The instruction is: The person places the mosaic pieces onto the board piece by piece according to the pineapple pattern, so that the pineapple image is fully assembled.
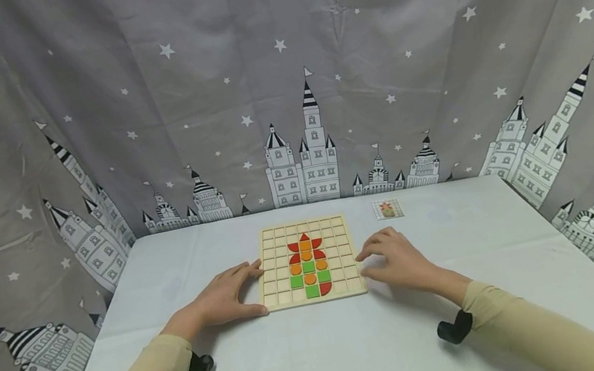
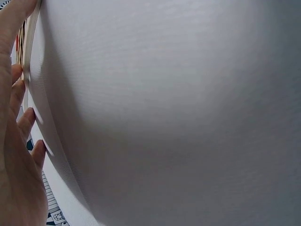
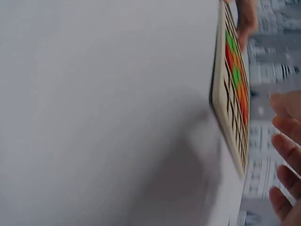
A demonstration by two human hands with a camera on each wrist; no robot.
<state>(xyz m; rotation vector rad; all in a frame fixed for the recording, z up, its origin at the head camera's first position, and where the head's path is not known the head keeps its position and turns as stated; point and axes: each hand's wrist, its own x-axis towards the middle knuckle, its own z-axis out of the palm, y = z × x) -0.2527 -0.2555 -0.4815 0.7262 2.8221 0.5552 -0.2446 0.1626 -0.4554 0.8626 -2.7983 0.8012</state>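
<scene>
A pale wooden grid board [image 1: 275,266] lies flat on the white table, holding a pattern of red, orange and green pieces. A red triangle [image 1: 304,237] tops the pattern; below come red rounded pieces, orange discs and green squares, with a red quarter-round [image 1: 326,288] at the lower right. My left hand [image 1: 226,296] rests against the board's left side, thumb at the near left corner and fingertips on the edge. Beside the right edge hovers my right hand [image 1: 400,262], fingers loosely bent, holding nothing; in the right wrist view its fingers [image 3: 288,147] are apart from the board.
A small picture card [image 1: 387,209] with a similar coloured figure lies beyond my right hand, near the table's back. Behind the table [image 1: 327,359] hangs a grey curtain [image 1: 225,45] printed with castles and stars. Each wrist wears a small black device [image 1: 456,327].
</scene>
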